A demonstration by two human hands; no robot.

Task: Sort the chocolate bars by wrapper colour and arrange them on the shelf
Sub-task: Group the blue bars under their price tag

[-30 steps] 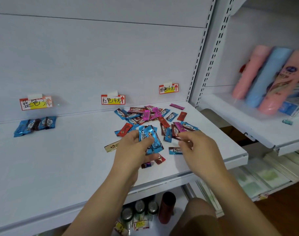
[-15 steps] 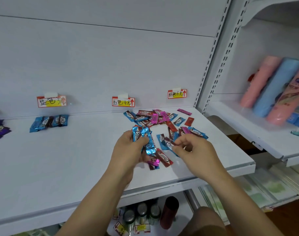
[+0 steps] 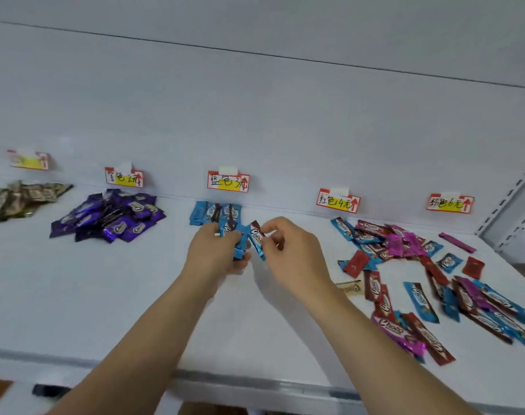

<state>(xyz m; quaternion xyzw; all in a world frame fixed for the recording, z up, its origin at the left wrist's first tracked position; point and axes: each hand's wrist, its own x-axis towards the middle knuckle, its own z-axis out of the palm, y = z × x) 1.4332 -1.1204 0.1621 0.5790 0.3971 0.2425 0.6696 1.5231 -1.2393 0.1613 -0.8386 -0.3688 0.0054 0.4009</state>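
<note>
I see my left hand (image 3: 217, 250) curled round a small bunch of blue bars (image 3: 238, 245), and my right hand (image 3: 288, 250) pinching the end of one more blue bar (image 3: 256, 239) that touches the bunch. On that bar I can read "Choco" in white script on a brown patch. Both hands hang over the shelf (image 3: 105, 295) just in front of the blue price tag (image 3: 228, 181), a red-edged card with a yellow band and a red arrow; its handwriting reads 蓝色 and a price I take as 3元.

Right under that tag, behind my hands, lies the sorted blue row (image 3: 208, 212), partly hidden by my fingers. To the left of the blue tag sits a heap of purple bars (image 3: 111, 218) under its own tag (image 3: 124, 178), whose writing is too smeared to read. Further left is a heap of gold bars (image 3: 18, 199) beneath a blurred tag (image 3: 29, 160).

To the right of the blue tag are two more cards: one (image 3: 338, 201) reads 红色4元, the other (image 3: 449, 204) ends in 6元. Below them sprawls the unsorted pile (image 3: 419, 280) of red, blue and pink wrappers, many showing the same "Choco" script. A lone pink bar (image 3: 457, 242) lies apart at its far side, and a gold bar (image 3: 349, 287) sits at its near edge beside my right wrist.
</note>
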